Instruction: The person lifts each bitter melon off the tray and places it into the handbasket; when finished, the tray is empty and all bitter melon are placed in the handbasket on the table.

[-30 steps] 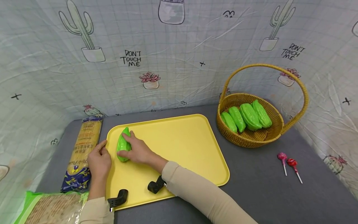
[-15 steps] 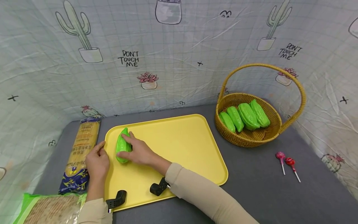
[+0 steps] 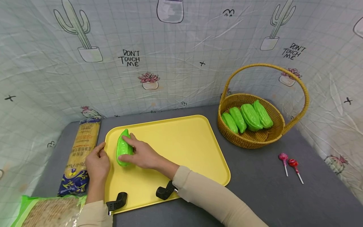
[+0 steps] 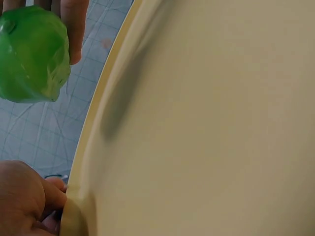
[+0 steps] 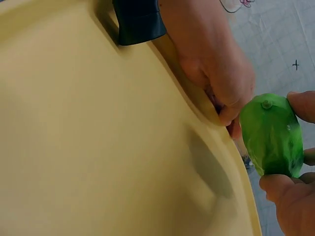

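Note:
My right hand (image 3: pixel 143 154) grips a glossy green ridged toy vegetable (image 3: pixel 124 148), thumb on its near end and fingers along its far side. It is held over the left part of the yellow tray (image 3: pixel 181 154), throwing a shadow on it in both wrist views. One end with a small round stem nub shows on the vegetable (image 5: pixel 273 132) in the right wrist view. My left hand (image 3: pixel 97 164) pinches the tray's left rim between thumb and curled fingers. In the left wrist view, that hand (image 4: pixel 24 201) sits at the rim, lower left.
A wicker basket (image 3: pixel 245 144) with a tall handle holds several similar green vegetables at the right. Two lollipops (image 3: pixel 283 157) lie in front of it. Left of the tray are a spaghetti pack (image 3: pixel 80 148) and a green-edged bag (image 3: pixel 51 212) with brown contents. Patterned cloth hangs behind.
The right wrist has swung slightly to the right while its hand keeps gripping the green vegetable. My left hand stays at the tray rim. The head view has shifted a little.

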`<state>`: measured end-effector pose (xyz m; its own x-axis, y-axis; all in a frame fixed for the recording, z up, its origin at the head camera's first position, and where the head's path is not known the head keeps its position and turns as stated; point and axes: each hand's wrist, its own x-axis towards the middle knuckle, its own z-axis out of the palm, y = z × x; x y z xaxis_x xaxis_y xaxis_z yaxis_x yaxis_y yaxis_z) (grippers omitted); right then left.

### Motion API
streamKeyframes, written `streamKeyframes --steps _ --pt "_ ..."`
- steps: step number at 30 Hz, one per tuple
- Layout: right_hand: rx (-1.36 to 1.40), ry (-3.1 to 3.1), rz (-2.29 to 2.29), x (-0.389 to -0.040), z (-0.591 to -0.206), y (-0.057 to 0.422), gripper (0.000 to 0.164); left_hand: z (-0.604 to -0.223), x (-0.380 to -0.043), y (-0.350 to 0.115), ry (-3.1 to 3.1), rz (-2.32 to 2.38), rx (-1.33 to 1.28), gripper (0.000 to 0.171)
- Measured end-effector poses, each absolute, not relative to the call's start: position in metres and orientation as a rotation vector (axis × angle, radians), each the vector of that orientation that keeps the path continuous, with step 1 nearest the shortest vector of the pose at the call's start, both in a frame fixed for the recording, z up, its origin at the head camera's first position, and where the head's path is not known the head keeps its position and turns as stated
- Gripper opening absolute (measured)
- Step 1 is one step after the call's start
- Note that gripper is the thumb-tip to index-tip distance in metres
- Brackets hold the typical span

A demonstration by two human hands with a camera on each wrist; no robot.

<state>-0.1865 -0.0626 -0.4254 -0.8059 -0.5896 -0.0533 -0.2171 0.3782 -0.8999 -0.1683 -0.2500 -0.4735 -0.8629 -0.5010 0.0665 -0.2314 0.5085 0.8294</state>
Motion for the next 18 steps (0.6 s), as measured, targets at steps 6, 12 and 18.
streamKeyframes --steps 6,12,18 --pt "-0.718 2.23 -1.439 -0.184 -0.424 -0.05 0.077 -0.47 -0.168 -0.25 -2.438 -1.318 0.625 0.044" --pt "-0.711 2.212 -1.466 -0.18 -0.423 -0.035 0.076 -0.47 -0.167 -0.25 -2.44 -1.322 0.618 0.044" --pt "-0.742 2.181 -1.482 -0.177 -0.42 -0.024 0.076 -0.471 -0.167 -0.251 -2.45 -1.339 0.613 0.045"
